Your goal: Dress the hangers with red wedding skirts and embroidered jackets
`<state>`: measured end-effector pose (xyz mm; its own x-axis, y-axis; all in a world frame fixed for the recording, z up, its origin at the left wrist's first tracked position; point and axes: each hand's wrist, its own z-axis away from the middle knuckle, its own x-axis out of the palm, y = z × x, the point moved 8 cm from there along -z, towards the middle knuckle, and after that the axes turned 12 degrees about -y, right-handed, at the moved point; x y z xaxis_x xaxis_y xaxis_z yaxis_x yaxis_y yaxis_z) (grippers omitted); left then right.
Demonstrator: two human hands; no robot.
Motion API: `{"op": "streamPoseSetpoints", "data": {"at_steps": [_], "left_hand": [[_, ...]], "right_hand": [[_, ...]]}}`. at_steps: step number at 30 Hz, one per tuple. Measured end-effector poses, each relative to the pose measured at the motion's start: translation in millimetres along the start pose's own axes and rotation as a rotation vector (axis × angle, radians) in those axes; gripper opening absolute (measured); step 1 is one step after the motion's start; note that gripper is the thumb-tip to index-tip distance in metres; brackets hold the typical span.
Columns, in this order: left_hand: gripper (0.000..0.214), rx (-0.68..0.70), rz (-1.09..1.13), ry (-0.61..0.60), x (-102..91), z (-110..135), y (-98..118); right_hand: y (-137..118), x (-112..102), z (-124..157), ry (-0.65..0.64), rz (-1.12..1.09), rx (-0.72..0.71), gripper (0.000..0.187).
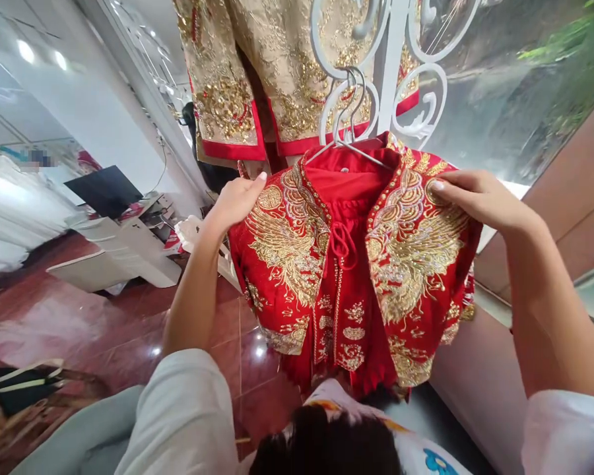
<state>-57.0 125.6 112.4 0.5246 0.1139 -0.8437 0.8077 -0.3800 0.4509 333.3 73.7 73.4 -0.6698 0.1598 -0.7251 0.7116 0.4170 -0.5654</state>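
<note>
A red jacket (pixel 287 251) with gold embroidery hangs in front of me on wire hangers (pixel 349 125). My left hand (pixel 237 201) grips its shoulder on the left, thumb on top and the other fingers hidden behind the cloth. At the opposite shoulder my right hand (pixel 480 198) holds the fabric the same way, its thumb near a round gold emblem. The jacket's front is parted, and inside it shows a red skirt (pixel 344 290) with a tied red cord (pixel 343 244) and gold motifs.
White scrolled metalwork (pixel 389 72) carries the hangers. Behind it hangs a beige-gold garment (pixel 297 72) with red hems. At the left stand a desk (pixel 123 247) with a dark monitor (pixel 103 191) and white gowns (pixel 14 204). A window (pixel 515 99) is on the right.
</note>
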Motion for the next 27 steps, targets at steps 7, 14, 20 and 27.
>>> {"op": "streamPoseSetpoints", "data": {"at_steps": [7, 14, 20, 27], "left_hand": [[0.04, 0.042, 0.113, 0.177, 16.3, 13, 1], [0.061, -0.084, -0.094, 0.55, 135.2, 128, 46], [0.026, -0.217, -0.207, 0.283, 182.7, 124, 20], [0.051, 0.004, -0.166, -0.274, 192.7, 125, 67]], "right_hand": [[-49, 21, 36, 0.443, 0.465, 0.15, 0.038], [-70, 139, 92, 0.441, 0.587, 0.096, 0.056], [-28, 141, 86, 0.296, 0.479, 0.226, 0.021], [-74, 111, 97, 0.354, -0.306, -0.002, 0.006]]}}
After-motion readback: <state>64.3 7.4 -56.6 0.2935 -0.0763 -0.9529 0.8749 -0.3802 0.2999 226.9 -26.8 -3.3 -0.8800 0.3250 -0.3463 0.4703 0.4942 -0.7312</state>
